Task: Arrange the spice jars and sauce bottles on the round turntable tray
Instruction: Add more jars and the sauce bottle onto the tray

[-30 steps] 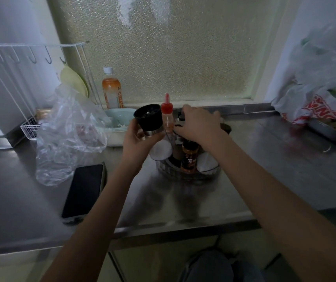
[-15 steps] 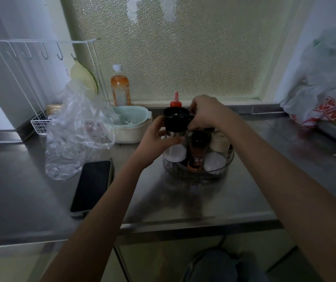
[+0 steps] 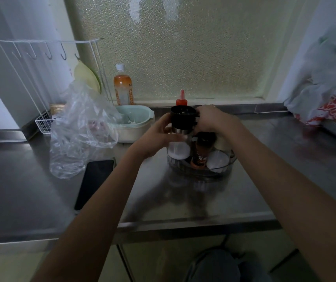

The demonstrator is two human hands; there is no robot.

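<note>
Holding the black-lidded grinder (image 3: 183, 127) over the near-left edge of the tray (image 3: 222, 169), left hand (image 3: 159, 137) wrapped around its steel body, right hand (image 3: 209, 121) curled at the lid side, though whether those fingers grip the lid or a jar behind cannot be told. Best lowered straight down and upright into a free gap beside the white jar (image 3: 178, 151) and orange bottle (image 3: 200, 157), steadying neighbours so nothing tips, releasing only once seated flat
</note>
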